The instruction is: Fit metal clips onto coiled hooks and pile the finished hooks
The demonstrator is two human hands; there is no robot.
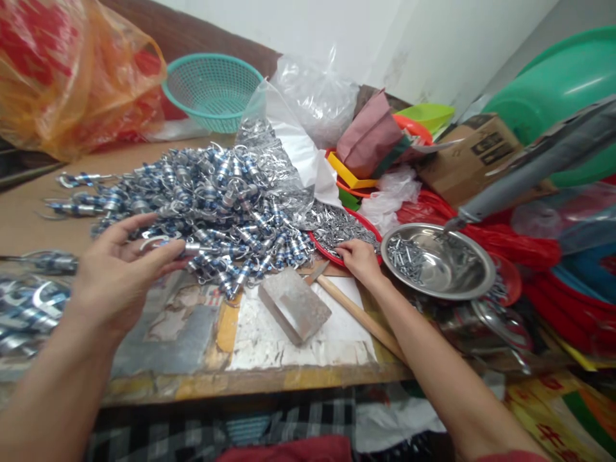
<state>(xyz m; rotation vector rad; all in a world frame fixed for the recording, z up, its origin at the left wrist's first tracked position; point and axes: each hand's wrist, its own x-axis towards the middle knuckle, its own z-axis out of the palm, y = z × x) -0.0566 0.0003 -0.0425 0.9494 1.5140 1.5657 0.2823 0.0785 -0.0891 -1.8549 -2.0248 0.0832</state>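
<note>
My left hand pinches a small silver metal fitting with a curved hook, held out flat over the table. Beside it spreads a large heap of similar blue-banded metal fittings. My right hand reaches to the near edge of a red dish filled with small metal pins. Its fingertips are pressed together at the pins; whether one is between them is too small to see. Between my hands lie a metal block and a hammer, its wooden handle passing under my right forearm.
A steel bowl with more pins stands right of my forearm, under a grey bar. Another group of fittings lies at far left. Behind are a turquoise basket, an orange bag and a cardboard box.
</note>
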